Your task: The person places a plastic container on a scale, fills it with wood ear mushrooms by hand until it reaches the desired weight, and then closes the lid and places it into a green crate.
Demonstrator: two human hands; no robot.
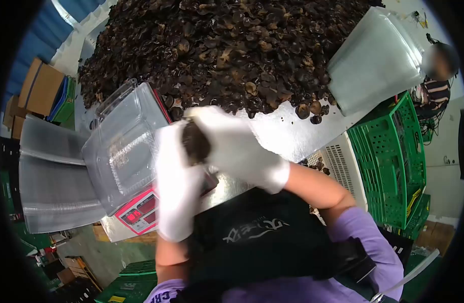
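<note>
My left hand (177, 177) and my right hand (237, 146), both in white gloves, come together in front of my chest. A clump of dark brown mushrooms (195, 144) is held between them, blurred by motion. Just left of the hands, a clear plastic clamshell box (123, 151) with a raised lid rests on a red and white digital scale (137, 214), whose red display is lit. Beyond my hands, a large heap of dark mushrooms (216, 55) covers the metal table (285, 134).
Nested clear plastic boxes (378, 60) lie on the right of the table, and more clear plastic trays (55, 171) stick out at the left. Green crates (388, 156) and a white perforated basket (340, 161) stand to my right. Another person (436, 76) is at the far right.
</note>
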